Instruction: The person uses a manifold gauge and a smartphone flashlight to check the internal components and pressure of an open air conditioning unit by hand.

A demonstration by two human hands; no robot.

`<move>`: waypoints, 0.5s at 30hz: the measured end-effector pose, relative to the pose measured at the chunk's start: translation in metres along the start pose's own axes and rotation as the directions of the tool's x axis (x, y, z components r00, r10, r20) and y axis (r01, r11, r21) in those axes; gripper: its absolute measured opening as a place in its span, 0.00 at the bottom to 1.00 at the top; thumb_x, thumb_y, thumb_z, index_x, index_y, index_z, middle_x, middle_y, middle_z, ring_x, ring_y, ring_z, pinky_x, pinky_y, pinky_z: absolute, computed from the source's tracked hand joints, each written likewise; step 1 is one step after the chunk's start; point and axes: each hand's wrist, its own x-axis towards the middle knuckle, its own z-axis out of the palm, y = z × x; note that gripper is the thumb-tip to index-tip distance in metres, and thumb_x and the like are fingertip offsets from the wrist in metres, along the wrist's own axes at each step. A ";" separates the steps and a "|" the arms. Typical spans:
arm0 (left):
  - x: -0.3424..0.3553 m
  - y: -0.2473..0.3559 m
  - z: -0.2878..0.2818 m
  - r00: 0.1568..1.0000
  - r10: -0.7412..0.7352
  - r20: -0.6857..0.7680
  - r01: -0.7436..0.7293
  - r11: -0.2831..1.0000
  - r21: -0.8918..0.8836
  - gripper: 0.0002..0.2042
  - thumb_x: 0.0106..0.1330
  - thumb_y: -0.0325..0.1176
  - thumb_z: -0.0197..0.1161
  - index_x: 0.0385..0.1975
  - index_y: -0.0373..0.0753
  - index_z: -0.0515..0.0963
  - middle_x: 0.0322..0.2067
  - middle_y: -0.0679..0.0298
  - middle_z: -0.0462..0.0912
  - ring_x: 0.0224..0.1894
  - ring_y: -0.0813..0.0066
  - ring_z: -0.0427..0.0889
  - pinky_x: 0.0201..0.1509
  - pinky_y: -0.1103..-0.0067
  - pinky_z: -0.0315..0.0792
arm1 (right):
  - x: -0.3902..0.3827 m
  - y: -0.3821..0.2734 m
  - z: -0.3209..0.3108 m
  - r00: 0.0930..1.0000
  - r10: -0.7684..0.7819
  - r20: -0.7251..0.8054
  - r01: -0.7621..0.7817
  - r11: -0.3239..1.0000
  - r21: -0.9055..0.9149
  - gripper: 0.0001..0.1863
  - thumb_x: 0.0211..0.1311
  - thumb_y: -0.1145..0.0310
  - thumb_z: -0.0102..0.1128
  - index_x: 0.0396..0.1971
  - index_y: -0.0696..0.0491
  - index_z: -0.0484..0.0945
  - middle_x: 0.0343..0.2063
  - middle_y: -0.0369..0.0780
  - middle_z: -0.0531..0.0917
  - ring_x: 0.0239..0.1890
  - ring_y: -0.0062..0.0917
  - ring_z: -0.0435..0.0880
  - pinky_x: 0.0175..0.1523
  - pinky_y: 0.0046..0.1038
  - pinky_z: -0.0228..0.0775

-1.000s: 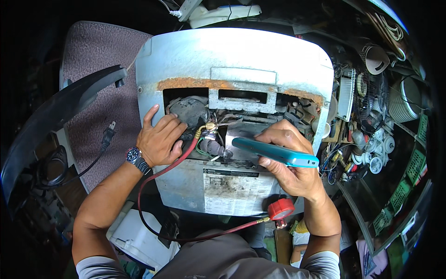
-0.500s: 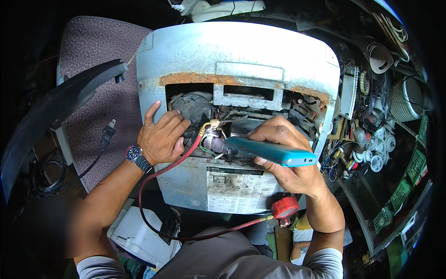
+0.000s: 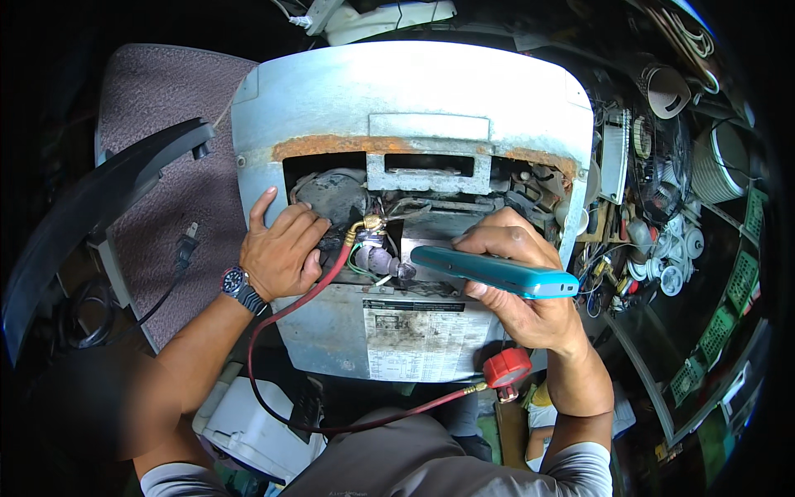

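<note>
The right hand [image 3: 542, 316] was closed around one teal handheld device [image 3: 489, 271], thumb below and fingers above, its far end over the recess of a metal casing [image 3: 414, 91]. The left hand [image 3: 281, 248] was grasping nothing; its fingers, loosely spread, rested on the casing at the left edge of that recess. One watch [image 3: 235, 282] circled the left wrist.

The recess contained a rounded dark housing [image 3: 335, 192], one brass fitting [image 3: 375, 223], a grey-purple cylindrical part [image 3: 381, 261] and several thin wires, too tangled to count. A slotted bracket [image 3: 426, 184] crossed its upper edge, with two patches of rust along the rim. From the fitting, one red hose [image 3: 341, 261] looped below the left hand to one red gauge [image 3: 505, 367] near the right wrist. One soiled label [image 3: 426, 335] covered part of the casing's near face.

Farther out, one plug [image 3: 189, 248] lay at left on a mauve textured panel [image 3: 166, 182]. A white box [image 3: 248, 427] stood at lower left, its contents hidden. At right were one ribbed white bucket [image 3: 719, 170], its inside unclear, and white round pieces [image 3: 662, 257] overlapping too much to count.
</note>
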 end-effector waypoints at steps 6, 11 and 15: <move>0.002 0.001 -0.002 1.000 -0.011 0.019 0.011 1.000 0.015 0.20 0.57 0.39 0.56 0.47 0.40 0.83 0.43 0.62 0.83 0.57 0.69 0.80 0.79 0.50 0.45 | -0.001 0.008 0.002 0.999 -0.024 -0.047 0.024 1.000 0.000 0.18 0.56 0.71 0.64 0.47 0.60 0.80 0.44 0.45 0.84 0.44 0.39 0.85 0.48 0.37 0.78; 0.003 0.001 -0.003 0.999 -0.012 0.033 0.011 0.999 0.030 0.20 0.57 0.39 0.57 0.47 0.40 0.83 0.44 0.62 0.83 0.57 0.69 0.80 0.79 0.50 0.45 | -0.002 0.009 -0.002 0.999 -0.036 -0.026 0.035 0.999 -0.042 0.19 0.54 0.74 0.63 0.48 0.61 0.80 0.43 0.46 0.85 0.44 0.40 0.85 0.48 0.38 0.79; 0.001 0.000 -0.001 1.000 -0.007 0.014 0.007 1.000 0.005 0.20 0.55 0.38 0.56 0.47 0.39 0.81 0.43 0.61 0.82 0.56 0.65 0.80 0.78 0.48 0.44 | -0.001 0.005 -0.014 0.999 -0.046 -0.015 0.044 0.991 -0.125 0.19 0.52 0.74 0.64 0.46 0.63 0.81 0.42 0.46 0.85 0.42 0.39 0.85 0.46 0.38 0.78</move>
